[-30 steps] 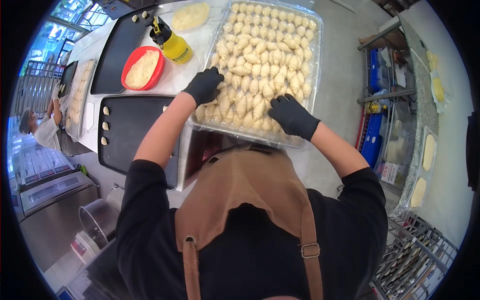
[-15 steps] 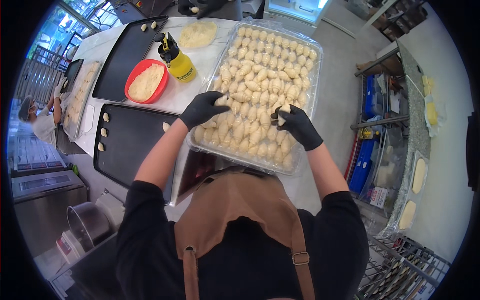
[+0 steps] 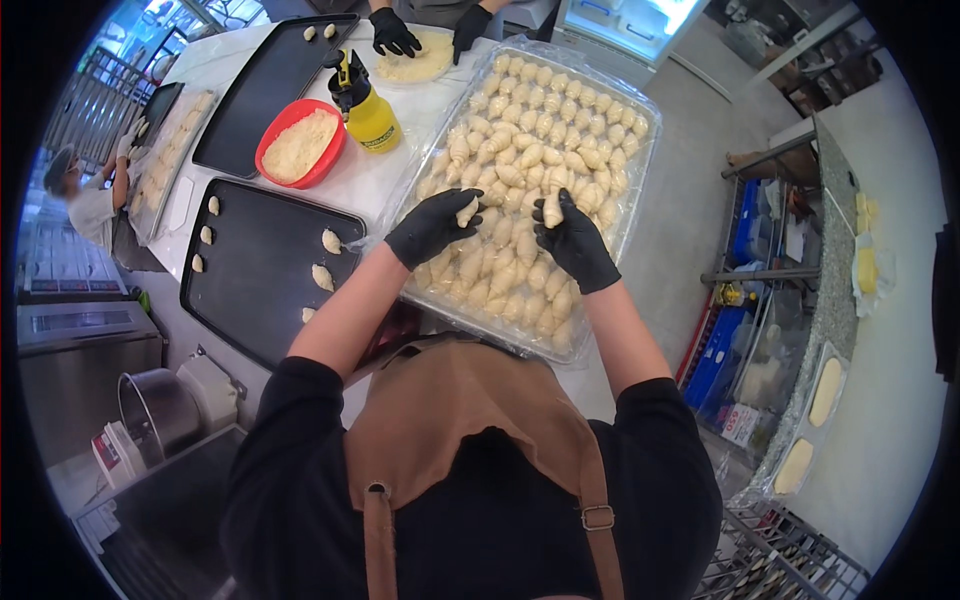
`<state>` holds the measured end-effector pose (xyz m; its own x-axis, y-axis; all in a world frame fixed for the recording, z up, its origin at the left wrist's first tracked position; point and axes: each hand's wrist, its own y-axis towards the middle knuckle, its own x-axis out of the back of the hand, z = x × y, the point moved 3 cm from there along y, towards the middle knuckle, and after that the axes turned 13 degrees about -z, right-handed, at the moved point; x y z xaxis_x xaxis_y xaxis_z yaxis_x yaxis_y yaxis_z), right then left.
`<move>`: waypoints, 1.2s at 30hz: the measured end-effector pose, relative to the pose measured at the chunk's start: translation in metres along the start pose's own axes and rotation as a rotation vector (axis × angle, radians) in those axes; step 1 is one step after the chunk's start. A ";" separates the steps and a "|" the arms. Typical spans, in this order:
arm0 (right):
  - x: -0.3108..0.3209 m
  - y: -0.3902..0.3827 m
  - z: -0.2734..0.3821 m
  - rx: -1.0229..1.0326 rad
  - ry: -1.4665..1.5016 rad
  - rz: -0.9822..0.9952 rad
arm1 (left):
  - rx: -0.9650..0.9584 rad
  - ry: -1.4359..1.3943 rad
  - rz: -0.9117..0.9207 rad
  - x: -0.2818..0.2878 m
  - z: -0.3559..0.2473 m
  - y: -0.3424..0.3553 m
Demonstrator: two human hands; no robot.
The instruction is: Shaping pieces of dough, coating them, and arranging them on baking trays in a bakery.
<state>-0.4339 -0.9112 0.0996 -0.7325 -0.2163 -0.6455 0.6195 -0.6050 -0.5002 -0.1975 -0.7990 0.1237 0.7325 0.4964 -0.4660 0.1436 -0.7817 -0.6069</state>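
A large tray (image 3: 631, 240) full of rolled dough crescents (image 3: 560, 120), covered underneath or around by clear plastic, lies in front of me. My left hand (image 3: 436, 225), in a black glove, pinches a dough roll (image 3: 467, 210) above the tray's left part. My right hand (image 3: 576, 243), gloved alike, grips another roll (image 3: 553, 208) over the middle. Left of the big tray, a dark baking tray (image 3: 250, 290) holds several separate pieces (image 3: 322, 276).
A red bowl (image 3: 300, 148) of crumbly cream-coloured stuff, a yellow sprayer (image 3: 372, 115) and a second dark tray (image 3: 230, 130) sit behind. A co-worker's gloved hands (image 3: 394, 35) are over a clear container; another person (image 3: 95, 200) works far left. Shelving (image 3: 740, 280) stands right.
Both my hands have lifted dough rolls off the pile and moved slightly inward. The co-worker's hands have come down onto the clear container at the top.
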 end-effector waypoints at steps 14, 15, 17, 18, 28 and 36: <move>0.006 0.075 0.041 0.007 0.261 0.012 | -0.193 0.313 -0.086 -0.063 -0.038 0.054; 0.003 0.077 0.045 0.036 0.170 -0.031 | -0.230 0.371 -0.086 -0.065 -0.041 0.056; -0.014 0.075 0.055 0.087 -0.016 -0.112 | -0.306 0.480 -0.096 -0.065 -0.047 0.057; -0.022 0.075 0.063 0.112 -0.110 -0.152 | -0.343 0.535 -0.104 -0.064 -0.052 0.058; 0.011 0.205 0.158 1.024 -1.724 -0.456 | -0.369 0.718 -0.403 -0.068 -0.113 0.147; -0.009 0.250 0.171 1.120 -1.503 -0.561 | -0.832 1.295 -0.427 -0.106 -0.143 0.238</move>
<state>-0.3199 -1.1914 0.0789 -0.7312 0.1386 0.6679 0.2837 -0.8287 0.4825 -0.1462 -1.0920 0.1204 0.5278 0.4205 0.7379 0.4660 -0.8698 0.1623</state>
